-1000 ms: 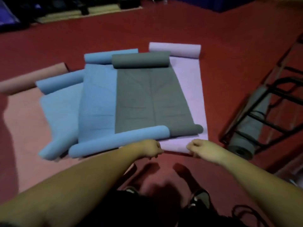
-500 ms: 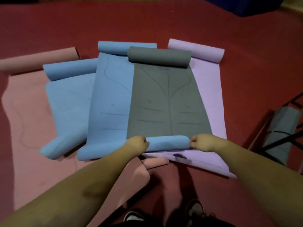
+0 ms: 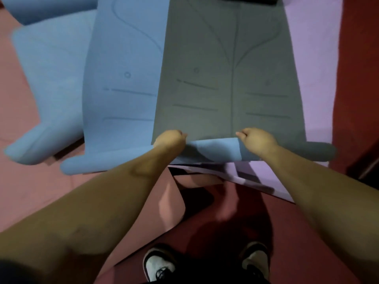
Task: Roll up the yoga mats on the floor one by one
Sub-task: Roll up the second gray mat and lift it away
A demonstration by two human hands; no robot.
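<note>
A: Any brand or writing on these mats?

B: No words that I can read. The grey mat and the blue mat beside it carry only printed guide lines: curves, short bars and a small circle each.

A: How many mats do you count?

B: Five. The grey one lies on top, a blue mat under its left side, a second blue mat further left, a lilac mat under the right side, and a pink mat at the bottom, toward the left edge of the red floor.

A: Which way does the grey one run?

B: Its long axis runs away from the person, straight ahead. Its near end is curled into a roll that lies crosswise, left to right. The roll shows a blue underside in the middle and grey at its right tip.

A: And the hands?

B: Both are on that roll. The left hand has its fingers curled over the roll's top, left of the middle. The right hand grips it the same way, right of the middle, its fingers tucked at the line where the roll meets the flat sheet.

A: Anything else nearby?

B: Two shoes, dark with white toes, stand at the near edge of the floor, and a corner of the pink mat is folded up in front of them.
</note>
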